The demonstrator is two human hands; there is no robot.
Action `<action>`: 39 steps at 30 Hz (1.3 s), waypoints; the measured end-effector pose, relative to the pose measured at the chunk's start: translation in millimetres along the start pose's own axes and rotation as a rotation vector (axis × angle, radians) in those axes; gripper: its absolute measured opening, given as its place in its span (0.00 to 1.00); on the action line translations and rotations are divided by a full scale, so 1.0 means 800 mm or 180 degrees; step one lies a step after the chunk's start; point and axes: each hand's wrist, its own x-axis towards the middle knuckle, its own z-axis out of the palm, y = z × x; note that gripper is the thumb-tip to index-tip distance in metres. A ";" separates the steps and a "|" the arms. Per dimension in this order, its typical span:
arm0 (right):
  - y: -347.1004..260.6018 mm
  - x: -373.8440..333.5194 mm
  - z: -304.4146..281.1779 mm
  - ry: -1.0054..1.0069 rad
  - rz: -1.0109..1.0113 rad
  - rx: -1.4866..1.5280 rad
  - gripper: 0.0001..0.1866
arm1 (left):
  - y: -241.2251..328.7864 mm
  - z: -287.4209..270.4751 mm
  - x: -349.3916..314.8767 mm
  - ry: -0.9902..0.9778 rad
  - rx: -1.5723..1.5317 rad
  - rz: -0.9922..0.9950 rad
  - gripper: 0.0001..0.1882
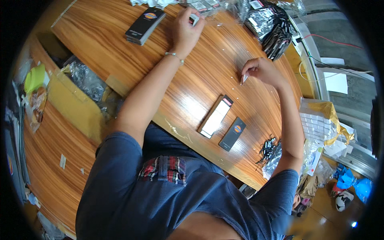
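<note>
My left hand (187, 34) reaches to the far side of the wooden table, its fingers curled round a small white-and-dark piece (194, 20), perhaps a tag or label. To its left lies a thick stack of black printed cards (144, 27). My right hand (262, 71) is held over the right part of the table, thumb and fingers pinching a small thin piece (244, 78) seen nearly edge-on. Nearer to me rest a stack of white labels with dark ends (216, 117) and a smaller pile of black cards (232, 134).
Clear plastic bags (226, 8) and a heap of black packed items (270, 28) cover the far edge. Black strings (269, 151) lie at the table's right edge. Beyond it stands a plastic-wrapped box (318, 118). A second wooden surface (52, 160) is at my left.
</note>
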 end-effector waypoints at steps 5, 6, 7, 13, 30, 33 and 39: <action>0.043 0.042 -0.047 0.2138 0.0516 0.0021 0.05 | -0.001 0.001 0.004 0.0025 0.0084 0.0293 0.09; 0.041 0.063 -0.044 0.2563 0.0612 -0.0022 0.06 | -0.001 0.001 0.003 -0.0002 0.0145 0.0262 0.09; 0.059 0.083 -0.039 0.2784 0.0646 -0.0155 0.07 | -0.001 0.001 0.003 -0.0027 0.0202 0.0235 0.09; 0.048 0.142 -0.022 0.2684 0.1159 -0.2150 0.07 | 0.001 0.003 -0.001 -0.0043 0.0026 0.0204 0.08; 0.033 0.093 -0.023 0.2114 0.0346 -0.0228 0.07 | 0.025 -0.010 0.005 -0.0221 -0.0132 0.0034 0.06; 0.052 0.109 -0.028 0.2780 0.0615 -0.0593 0.08 | 0.033 -0.003 0.005 -0.0164 -0.0182 -0.0045 0.07; 0.058 0.157 -0.017 0.2747 0.1255 -0.1902 0.08 | 0.003 -0.003 0.001 -0.0033 -0.0050 0.0160 0.08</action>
